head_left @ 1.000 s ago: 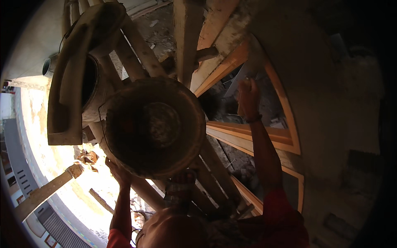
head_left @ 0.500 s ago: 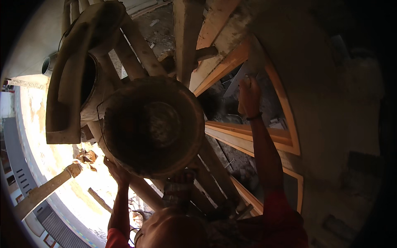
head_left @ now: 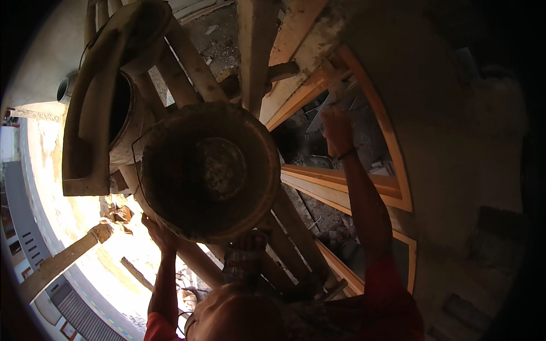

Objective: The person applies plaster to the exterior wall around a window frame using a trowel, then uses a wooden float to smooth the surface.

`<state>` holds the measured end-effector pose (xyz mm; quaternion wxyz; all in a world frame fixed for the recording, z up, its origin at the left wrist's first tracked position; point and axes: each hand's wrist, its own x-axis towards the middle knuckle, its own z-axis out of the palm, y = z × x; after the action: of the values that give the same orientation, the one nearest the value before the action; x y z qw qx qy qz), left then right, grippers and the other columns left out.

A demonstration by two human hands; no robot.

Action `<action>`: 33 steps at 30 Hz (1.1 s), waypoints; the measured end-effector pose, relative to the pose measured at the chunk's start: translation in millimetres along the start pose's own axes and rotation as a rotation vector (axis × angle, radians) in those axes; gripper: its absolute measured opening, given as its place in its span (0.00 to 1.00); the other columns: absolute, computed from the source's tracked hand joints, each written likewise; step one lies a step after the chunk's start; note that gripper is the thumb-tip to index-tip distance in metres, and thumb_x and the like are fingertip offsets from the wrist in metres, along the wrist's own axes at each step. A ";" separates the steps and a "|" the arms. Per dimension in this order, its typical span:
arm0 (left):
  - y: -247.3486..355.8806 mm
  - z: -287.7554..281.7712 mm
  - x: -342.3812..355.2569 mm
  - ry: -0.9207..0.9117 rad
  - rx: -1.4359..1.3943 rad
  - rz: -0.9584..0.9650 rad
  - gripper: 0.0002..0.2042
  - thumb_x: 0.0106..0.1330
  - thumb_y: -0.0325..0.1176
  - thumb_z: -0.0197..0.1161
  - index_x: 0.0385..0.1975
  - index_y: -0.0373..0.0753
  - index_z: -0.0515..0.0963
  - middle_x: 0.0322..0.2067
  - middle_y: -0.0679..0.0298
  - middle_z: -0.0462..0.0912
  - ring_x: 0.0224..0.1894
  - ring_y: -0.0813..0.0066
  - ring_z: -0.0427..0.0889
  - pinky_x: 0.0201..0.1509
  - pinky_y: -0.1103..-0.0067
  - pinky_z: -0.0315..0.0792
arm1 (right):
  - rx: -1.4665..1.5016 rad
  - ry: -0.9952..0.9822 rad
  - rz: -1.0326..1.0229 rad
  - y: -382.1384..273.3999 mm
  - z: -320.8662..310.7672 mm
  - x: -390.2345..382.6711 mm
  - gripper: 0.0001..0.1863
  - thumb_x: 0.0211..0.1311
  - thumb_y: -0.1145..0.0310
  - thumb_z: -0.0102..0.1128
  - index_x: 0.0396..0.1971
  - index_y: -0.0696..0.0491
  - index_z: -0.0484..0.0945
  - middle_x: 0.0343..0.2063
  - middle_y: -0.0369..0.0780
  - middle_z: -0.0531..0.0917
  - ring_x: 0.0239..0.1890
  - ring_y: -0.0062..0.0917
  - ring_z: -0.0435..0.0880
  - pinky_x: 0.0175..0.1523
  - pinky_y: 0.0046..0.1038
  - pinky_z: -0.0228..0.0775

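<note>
A round, dark bucket (head_left: pixel 170 187) with a thin wire handle is tipped so I look into its mouth. Pale grey residue (head_left: pixel 223 169) coats its bottom. At the bucket's lower left side, my left hand (head_left: pixel 161 233) grips it, the fingers partly hidden behind the wall. My right hand (head_left: pixel 339 133) is raised and closed in a fist in front of the orange-brown wooden frame (head_left: pixel 372 102). Something blurred and flat stands out above that fist; its kind cannot be made out. A dark band circles the right wrist.
Wooden planks (head_left: pixel 196 74) form a platform around the bucket. A second bucket (head_left: pixel 133 122) stands at the left, partly covered by a curved, dirty board-like piece (head_left: pixel 88 136). An upright post (head_left: pixel 253 51) rises beyond. A plastered wall (head_left: pixel 455 148) fills the right side; rubble lies below.
My right hand has shifted slightly left and down and turned at the wrist, the blurred thing above it moving left. The left hand and bucket have hardly moved.
</note>
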<state>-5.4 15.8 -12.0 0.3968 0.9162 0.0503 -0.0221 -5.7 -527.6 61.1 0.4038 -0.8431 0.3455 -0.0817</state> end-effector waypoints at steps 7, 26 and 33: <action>-3.6 -3.7 0.1 0.030 0.066 0.099 0.37 0.71 0.59 0.46 0.62 0.28 0.55 0.55 0.35 0.67 0.56 0.39 0.71 0.58 0.57 0.64 | -0.123 0.115 -0.139 13.9 -13.5 -34.6 0.15 0.64 0.63 0.57 0.41 0.60 0.73 0.31 0.55 0.81 0.35 0.49 0.83 0.36 0.42 0.74; -5.0 -2.5 0.7 0.016 0.101 0.121 0.40 0.67 0.64 0.46 0.61 0.28 0.56 0.54 0.37 0.69 0.54 0.39 0.71 0.57 0.55 0.64 | 0.151 0.057 0.089 70.5 -4.4 -57.5 0.15 0.65 0.63 0.57 0.45 0.57 0.74 0.22 0.39 0.77 0.21 0.23 0.79 0.22 0.29 0.70; -7.4 -2.0 3.7 0.021 0.061 0.070 0.42 0.66 0.67 0.46 0.61 0.28 0.57 0.53 0.38 0.69 0.54 0.40 0.72 0.57 0.56 0.65 | -0.147 0.249 -0.245 76.3 -12.1 -11.2 0.14 0.64 0.62 0.58 0.42 0.58 0.75 0.25 0.48 0.82 0.29 0.44 0.82 0.32 0.39 0.74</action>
<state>-2.6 22.6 -16.3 0.3688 0.9292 0.0219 0.0000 -58.6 -561.0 14.4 0.2821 -0.8896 0.2928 -0.2083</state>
